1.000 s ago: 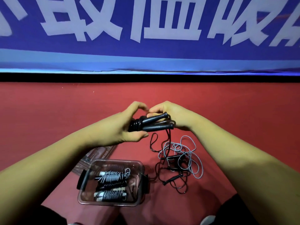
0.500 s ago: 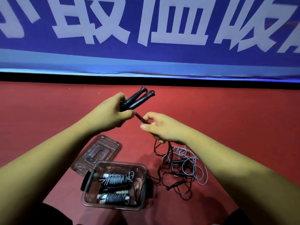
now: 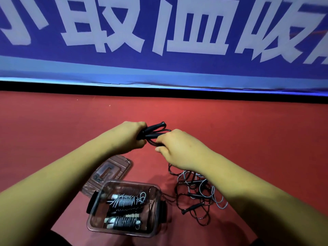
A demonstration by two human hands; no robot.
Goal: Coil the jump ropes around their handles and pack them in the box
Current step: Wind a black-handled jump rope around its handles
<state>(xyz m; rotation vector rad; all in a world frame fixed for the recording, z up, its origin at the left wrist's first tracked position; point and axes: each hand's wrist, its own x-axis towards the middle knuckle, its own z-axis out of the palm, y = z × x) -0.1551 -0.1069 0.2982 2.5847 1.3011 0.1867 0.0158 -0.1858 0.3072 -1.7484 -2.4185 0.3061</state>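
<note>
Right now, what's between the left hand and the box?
The clear lid lies flat on the red floor between the left hand and the box, head view.

2 black tapered plastic handles point(image 3: 155, 126): matt, dull sheen, rubbery look. Thin dark rope cord point(image 3: 151, 143) looped by them: smooth, glossy, plastic-coated look. Clear brown-tinted plastic box point(image 3: 95, 224): glossy, smooth walls with reflections. 2 black opaque plastic side clips point(image 3: 90, 205) on it: slight sheen. Clear tinted plastic lid point(image 3: 113, 167): glossy, moulded ridges. Loose grey cord point(image 3: 200, 189): smooth, semi-matt. Red floor point(image 3: 71, 130): matt, fine grain. Blue banner with white characters point(image 3: 124, 68): matt, cloth or vinyl, cannot tell; lower edge wrinkled.
</note>
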